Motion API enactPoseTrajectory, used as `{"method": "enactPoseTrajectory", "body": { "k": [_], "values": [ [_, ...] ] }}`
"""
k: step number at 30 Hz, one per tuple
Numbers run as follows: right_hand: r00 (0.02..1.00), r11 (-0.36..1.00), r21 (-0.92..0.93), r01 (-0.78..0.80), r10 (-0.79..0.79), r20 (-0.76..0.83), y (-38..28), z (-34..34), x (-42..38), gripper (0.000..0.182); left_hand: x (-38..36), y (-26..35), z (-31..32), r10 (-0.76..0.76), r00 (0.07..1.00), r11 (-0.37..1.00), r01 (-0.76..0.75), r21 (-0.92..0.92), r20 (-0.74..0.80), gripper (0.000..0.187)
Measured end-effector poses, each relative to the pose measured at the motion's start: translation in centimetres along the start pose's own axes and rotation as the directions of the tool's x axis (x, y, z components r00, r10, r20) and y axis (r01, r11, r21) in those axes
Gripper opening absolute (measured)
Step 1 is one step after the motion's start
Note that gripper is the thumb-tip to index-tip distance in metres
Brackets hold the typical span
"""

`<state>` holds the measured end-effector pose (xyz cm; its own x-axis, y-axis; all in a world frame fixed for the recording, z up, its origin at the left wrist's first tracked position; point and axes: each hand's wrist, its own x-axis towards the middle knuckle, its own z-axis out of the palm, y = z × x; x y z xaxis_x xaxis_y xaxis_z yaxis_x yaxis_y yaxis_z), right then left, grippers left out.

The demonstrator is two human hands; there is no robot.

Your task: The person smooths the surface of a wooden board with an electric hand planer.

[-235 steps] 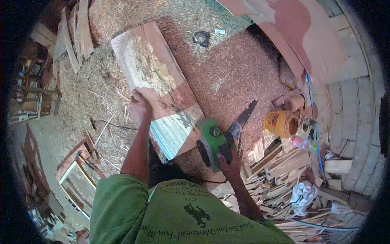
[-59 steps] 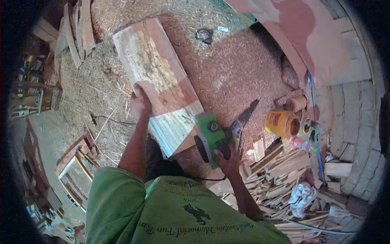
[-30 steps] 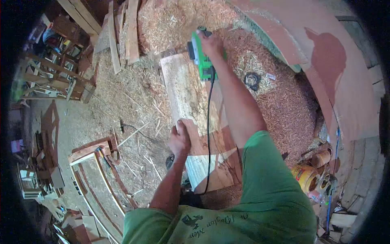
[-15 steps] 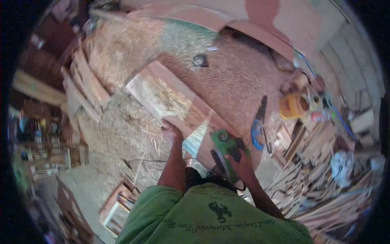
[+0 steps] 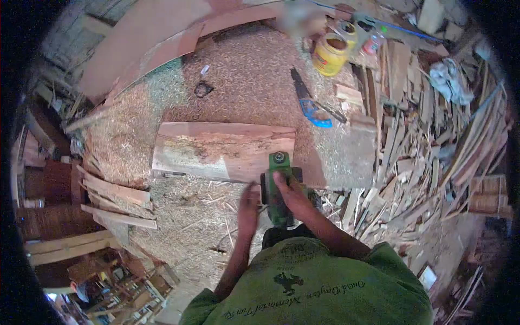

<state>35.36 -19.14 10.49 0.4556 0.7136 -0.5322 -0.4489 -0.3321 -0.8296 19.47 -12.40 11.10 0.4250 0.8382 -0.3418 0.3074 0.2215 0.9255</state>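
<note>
My right hand point(image 5: 292, 196) is wrapped around a green electric planer point(image 5: 279, 162), which overlaps the right end of a wide wooden board point(image 5: 211, 149). The board lies crosswise before me, pale with darker streaks and a rough patch. My left hand point(image 5: 249, 208) is just left of the planer, close to the board's near edge, its fingers blurred and partly hidden. The planer's black side parts show to either side of its green body, while its sole is hidden underneath.
Wood shavings point(image 5: 122, 135) cover the floor. Beyond the board lie a blue-handled handsaw point(image 5: 313, 111) and a dark coil point(image 5: 203, 89). A yellow container point(image 5: 330, 54) stands at the upper right. Scrap wood point(image 5: 411, 135) is heaped on the right, with curved planks point(image 5: 116, 195) on the left.
My view has turned, so the board now lies crosswise instead of slanted. My left hand has left the board's near edge and come close to the planer, which stays in my right hand.
</note>
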Motion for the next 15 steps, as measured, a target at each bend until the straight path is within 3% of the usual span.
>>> {"method": "enactPoseTrajectory", "body": {
  "k": [1, 3, 4, 6, 9, 11, 13, 15],
  "values": [
    [0.998, 0.996, 0.064, -0.058, 0.057, 0.024, -0.5, 0.5, -1.2, 0.062, -1.8, 0.8, 1.9, 0.164, 0.986, 0.969, -0.165, 0.183, 0.019, 0.063],
    [0.984, 0.970, 0.177, -0.170, 0.156, 0.090, -3.0, 1.7, -3.6, 0.066, -4.5, 2.8, 3.7, 0.307, 0.952, 0.814, -0.259, 0.520, -0.007, 0.061],
    [0.987, 0.931, 0.352, -0.098, 0.046, 0.154, -0.7, 2.7, -2.8, 0.063, -5.5, 3.2, 4.2, 0.378, 0.926, 0.691, -0.280, 0.666, -0.003, 0.060],
    [0.985, 0.994, 0.096, -0.050, 0.034, 0.169, 0.9, 1.8, -4.2, 0.063, -5.4, 2.6, 3.3, 0.290, 0.957, 0.708, -0.232, 0.667, 0.024, 0.060],
    [0.948, 0.868, 0.396, -0.299, 0.222, 0.229, -0.8, 2.4, -4.7, 0.061, -4.4, 4.8, 1.9, 0.125, 0.992, 0.795, -0.105, 0.598, 0.008, 0.059],
    [0.954, 0.898, 0.366, -0.246, 0.159, 0.252, -5.1, 2.2, -8.3, 0.062, -3.7, 4.9, -0.4, 0.012, 1.000, 0.837, -0.016, 0.548, 0.010, 0.059],
    [0.974, 0.905, 0.426, -0.004, -0.093, 0.207, -13.3, 0.3, -13.5, 0.063, -2.3, 3.4, -1.8, 0.177, 0.981, 0.885, -0.124, 0.449, -0.078, 0.056],
    [0.852, 0.777, 0.470, 0.418, -0.515, 0.095, -18.1, -4.3, -19.8, 0.063, 0.5, 1.0, -3.4, 0.514, 0.856, 0.780, -0.443, 0.441, -0.050, 0.047]
  ]
}}
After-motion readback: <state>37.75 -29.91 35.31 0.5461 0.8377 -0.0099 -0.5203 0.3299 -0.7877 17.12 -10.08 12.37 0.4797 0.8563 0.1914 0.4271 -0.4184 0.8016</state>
